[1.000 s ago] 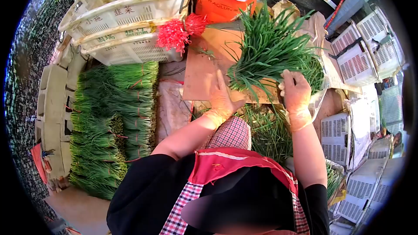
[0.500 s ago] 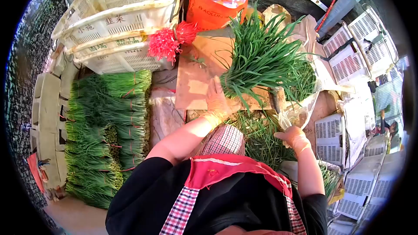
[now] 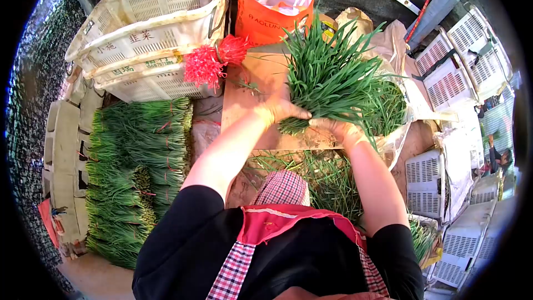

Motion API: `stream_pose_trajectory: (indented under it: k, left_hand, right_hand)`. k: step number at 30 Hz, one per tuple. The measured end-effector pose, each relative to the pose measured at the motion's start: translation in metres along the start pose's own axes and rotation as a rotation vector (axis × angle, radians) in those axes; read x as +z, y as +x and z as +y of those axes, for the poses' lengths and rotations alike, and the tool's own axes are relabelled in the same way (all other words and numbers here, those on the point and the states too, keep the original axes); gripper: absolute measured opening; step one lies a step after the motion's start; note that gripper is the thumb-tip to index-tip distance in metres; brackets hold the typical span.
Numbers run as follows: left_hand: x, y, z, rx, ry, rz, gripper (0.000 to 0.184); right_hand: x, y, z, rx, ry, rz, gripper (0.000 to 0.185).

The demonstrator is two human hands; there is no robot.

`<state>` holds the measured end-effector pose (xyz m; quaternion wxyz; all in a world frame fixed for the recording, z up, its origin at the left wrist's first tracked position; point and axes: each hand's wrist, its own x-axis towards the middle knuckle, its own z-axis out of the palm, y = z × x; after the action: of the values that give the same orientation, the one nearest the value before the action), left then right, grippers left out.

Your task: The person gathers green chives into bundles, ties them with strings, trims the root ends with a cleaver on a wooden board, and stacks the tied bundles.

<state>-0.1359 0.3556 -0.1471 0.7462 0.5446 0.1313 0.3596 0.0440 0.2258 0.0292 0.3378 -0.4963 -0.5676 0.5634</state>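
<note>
A loose bunch of long green leaves (image 3: pixel 327 72) lies on the tan board (image 3: pixel 250 94), its cut ends toward me. My left hand (image 3: pixel 280 111) is wrapped against the left side of the bunch near its base, thumb pointing right. From the right, my right hand (image 3: pixel 338 129) grips the lower edge of the same bunch, its fingers partly under the leaves. The two hands nearly meet at the base. Both wear thin, see-through gloves. A bundle of red ties (image 3: pixel 205 65) hangs at the crate beside the board.
Tied green bundles (image 3: pixel 139 172) are stacked at the left. White crates (image 3: pixel 150 39) stand behind them, beside an orange bag (image 3: pixel 272 11). Loose leaves (image 3: pixel 333 183) lie below the board. More crates (image 3: pixel 425 183) line the right, where another person (image 3: pixel 501 158) is partly visible.
My right hand has come back from the lower right to the bunch's base. My left hand, earlier spread flat beside the bunch, has closed on it.
</note>
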Motion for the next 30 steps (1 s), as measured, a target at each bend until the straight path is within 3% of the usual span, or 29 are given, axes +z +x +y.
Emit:
stream_pose_trajectory:
  k: [2, 3, 5, 6, 8, 11, 13, 16, 18, 19, 21, 23, 25, 27, 30]
  left_hand:
    - [-0.001, 0.0, 0.041, -0.108, 0.305, -0.307, 0.049]
    - [0.017, -0.004, 0.069, -0.221, 0.634, -0.282, 0.049]
    - [0.055, -0.013, 0.129, -0.477, 1.343, -0.388, 0.049]
    - [0.052, -0.008, 0.107, -0.513, 0.655, -0.277, 0.051]
    - [0.062, -0.01, 0.101, -0.33, 0.08, -0.069, 0.055]
    - [0.077, -0.018, 0.143, -0.229, 1.064, -0.332, 0.062]
    - [0.082, -0.025, 0.114, -0.056, 0.512, -0.091, 0.063]
    - [0.122, -0.033, 0.162, -0.159, 0.347, 0.105, 0.075]
    - [0.117, -0.032, 0.145, -0.074, -0.077, 0.232, 0.086]
    - [0.111, -0.035, 0.135, -0.052, -0.189, 0.283, 0.08]
    - [0.098, -0.052, 0.101, -0.088, -0.237, 0.44, 0.069]
    - [0.087, -0.086, 0.05, -0.236, -0.191, 0.613, 0.059]
    - [0.09, -0.134, 0.005, -0.415, -0.137, 0.738, 0.049]
    - [0.112, -0.177, -0.005, -0.542, -0.074, 0.809, 0.039]
    - [0.143, -0.214, 0.025, -0.641, 0.098, 0.866, 0.032]
  right_hand:
    - [-0.003, 0.02, -0.009, -0.091, -0.232, -0.075, 0.075]
    - [-0.003, 0.028, -0.005, -0.095, -0.04, -0.101, 0.081]
    - [0.02, 0.009, -0.044, 0.012, -0.194, 0.078, 0.07]
    - [0.032, 0.0, -0.064, 0.074, -0.262, 0.161, 0.064]
    - [0.02, 0.008, -0.051, -0.099, -0.303, 0.117, 0.053]
    - [0.01, 0.01, -0.041, -0.148, -0.117, -0.003, 0.054]
    - [0.015, 0.007, -0.034, -0.254, -0.236, 0.041, 0.054]
    - [0.013, 0.024, -0.022, -0.606, -0.588, 0.215, 0.054]
    - [0.02, 0.024, -0.04, -0.708, -0.695, 0.256, 0.054]
    - [0.022, 0.022, -0.058, -0.492, -0.543, 0.115, 0.063]
    - [0.03, 0.037, -0.042, -0.318, -0.596, -0.053, 0.075]
    - [0.069, 0.029, -0.048, -0.394, -1.298, 0.064, 0.072]
    - [0.103, 0.033, 0.003, -0.321, -1.487, 0.071, 0.088]
    - [0.102, 0.022, 0.037, -0.219, -1.34, -0.106, 0.09]
    - [0.074, -0.007, 0.064, -0.392, -1.183, -0.278, 0.077]
